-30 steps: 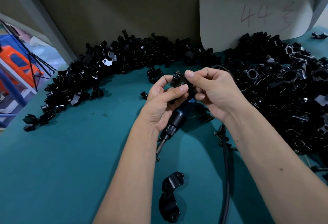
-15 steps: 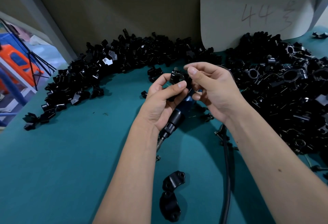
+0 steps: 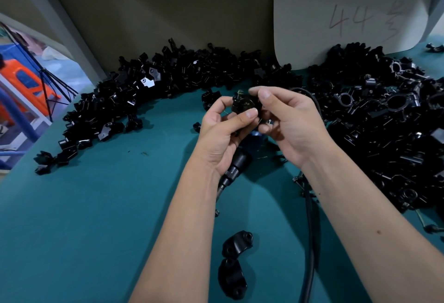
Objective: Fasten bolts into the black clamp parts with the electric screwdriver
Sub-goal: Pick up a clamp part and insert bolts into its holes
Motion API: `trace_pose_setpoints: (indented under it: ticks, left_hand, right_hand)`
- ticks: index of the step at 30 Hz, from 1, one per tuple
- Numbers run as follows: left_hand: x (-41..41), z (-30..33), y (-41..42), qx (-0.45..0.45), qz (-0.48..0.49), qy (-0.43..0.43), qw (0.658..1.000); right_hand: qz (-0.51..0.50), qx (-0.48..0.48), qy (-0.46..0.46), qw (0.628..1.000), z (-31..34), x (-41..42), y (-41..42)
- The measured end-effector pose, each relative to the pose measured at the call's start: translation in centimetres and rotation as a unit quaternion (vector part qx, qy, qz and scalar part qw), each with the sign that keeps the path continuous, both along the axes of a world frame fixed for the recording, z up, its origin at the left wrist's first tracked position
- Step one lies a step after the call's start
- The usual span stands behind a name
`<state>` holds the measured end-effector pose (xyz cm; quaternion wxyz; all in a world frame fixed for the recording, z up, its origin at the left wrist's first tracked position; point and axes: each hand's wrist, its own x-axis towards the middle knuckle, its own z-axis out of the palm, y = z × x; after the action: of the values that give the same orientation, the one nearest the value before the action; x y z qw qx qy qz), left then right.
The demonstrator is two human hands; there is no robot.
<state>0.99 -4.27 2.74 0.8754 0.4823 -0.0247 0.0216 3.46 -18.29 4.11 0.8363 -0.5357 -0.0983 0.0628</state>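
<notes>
You are holding one small black clamp (image 3: 243,105) up over the teal tabletop (image 3: 96,206), between both hands, roughly at the middle of the view. A brass-coloured bolt (image 3: 239,93) stands out of its top.

The clamp looks like a rigid moulded or cast part, small enough to be light, with smooth glossy faces that could slip. It should not bend or crush, so a firm pinch on its flat sides is the safest hold, leaving the bolt hole uncovered.

Your left hand (image 3: 222,134) has its fingers curled, with thumb and forefinger pinching the clamp from the left and below. Your right hand (image 3: 288,120) is also curled, its thumb and forefinger closing on the clamp's right side, close to the bolt; whether they touch the bolt itself is too hard to tell.

The screwdriver (image 3: 236,163) lies on the tabletop under your left hand, mostly hidden, its tip pointing toward you. Its cable (image 3: 310,242) runs down past your right forearm.

Two loose clamp halves (image 3: 234,262) lie near you. Heaps of black parts (image 3: 384,134) curve around the far and right side.
</notes>
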Motion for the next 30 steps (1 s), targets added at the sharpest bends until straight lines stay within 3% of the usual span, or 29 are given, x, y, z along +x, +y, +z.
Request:
trace_pose_setpoints:
  ticks: [5,11,23,26,30]
  left_hand:
    - [-0.1,-0.2,-0.2,0.005,-0.005,-0.011,1.0]
    - [0.1,0.0,-0.2,-0.01,0.014,-0.013,1.0]
    - [0.1,-0.1,-0.8,-0.013,0.021,-0.022,0.999]
    - [0.2,-0.2,-0.8,-0.027,0.032,-0.008,0.999]
    - [0.3,-0.2,-0.7,-0.023,0.041,-0.014,0.999]
  right_hand:
    - [-0.086,-0.01,0.03,0.996,0.0,-0.1,1.2]
    - [-0.01,0.02,0.004,1.0,0.0,-0.4,0.7]
    - [-0.086,0.033,0.078,0.993,0.4,-0.2,1.0]
    - [-0.081,-0.027,0.036,0.996,0.3,-0.1,0.4]
    - [-0.049,-0.082,-0.103,0.99,0.2,0.0,0.1]
